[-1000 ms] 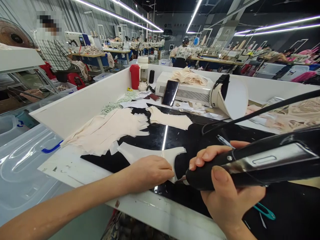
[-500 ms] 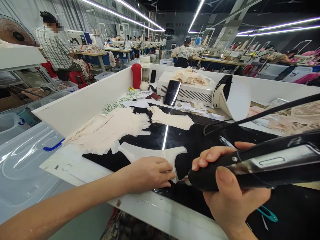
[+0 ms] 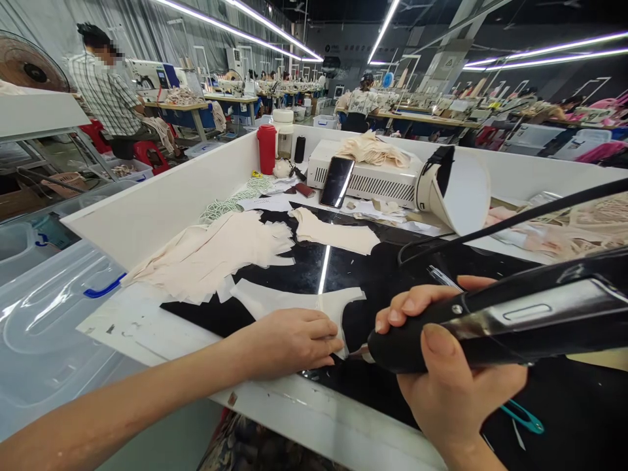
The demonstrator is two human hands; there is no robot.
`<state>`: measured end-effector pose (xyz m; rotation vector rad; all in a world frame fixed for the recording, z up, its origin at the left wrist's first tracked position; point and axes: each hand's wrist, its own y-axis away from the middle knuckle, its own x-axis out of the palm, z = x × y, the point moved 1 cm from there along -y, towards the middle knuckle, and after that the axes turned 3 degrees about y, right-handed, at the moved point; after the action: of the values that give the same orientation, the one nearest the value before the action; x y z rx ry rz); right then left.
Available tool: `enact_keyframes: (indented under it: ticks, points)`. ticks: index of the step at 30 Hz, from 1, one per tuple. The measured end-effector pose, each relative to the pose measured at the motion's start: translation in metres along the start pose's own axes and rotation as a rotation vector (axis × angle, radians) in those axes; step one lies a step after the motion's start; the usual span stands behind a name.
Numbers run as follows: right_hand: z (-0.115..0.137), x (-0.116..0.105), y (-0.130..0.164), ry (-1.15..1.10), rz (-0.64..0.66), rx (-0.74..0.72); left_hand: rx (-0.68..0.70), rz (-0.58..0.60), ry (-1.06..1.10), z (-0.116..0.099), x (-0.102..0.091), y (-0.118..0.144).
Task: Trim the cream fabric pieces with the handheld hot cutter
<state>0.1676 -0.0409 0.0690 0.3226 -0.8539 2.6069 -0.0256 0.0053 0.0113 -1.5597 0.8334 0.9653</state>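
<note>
My right hand [image 3: 454, 386] grips a black corded hand tool [image 3: 515, 320] whose tip points down at the near edge of a pale fabric piece [image 3: 299, 304]. That piece lies flat on the glossy black work surface [image 3: 373, 275]. My left hand [image 3: 289, 341] presses flat on the piece's near part, fingers together, just left of the tool tip. The tip itself is hidden between my hands.
A heap of cream fabric pieces [image 3: 216, 252] lies left, another piece [image 3: 338, 235] behind. A white machine [image 3: 373, 176] with a phone [image 3: 337, 181], a red bottle [image 3: 267, 149] and white walls [image 3: 161, 203] bound the bench. Teal snips [image 3: 524, 418] lie near right. People work at far tables.
Almost nothing has moved. The view shifted slightly; both hands and the tool stay at the same spot on the fabric piece.
</note>
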Motion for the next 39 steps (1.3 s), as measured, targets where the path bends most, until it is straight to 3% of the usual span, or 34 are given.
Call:
enact_keyframes:
  ticks: [8, 20, 39]
  points:
    - [0.0030, 0.0051, -0.0069, -0.033, -0.058, -0.017, 0.004, -0.003, 0.024, 0.0010, 0.0022, 0.0004]
    - [-0.0055, 0.0016, -0.0026, 0.018, 0.013, -0.016, 0.004, 0.005, 0.027, 0.0002, 0.0003, -0.0015]
    - [-0.0031, 0.0047, -0.0017, 0.025, -0.010, -0.009, -0.002, -0.024, 0.055, 0.0003, 0.0011, -0.0002]
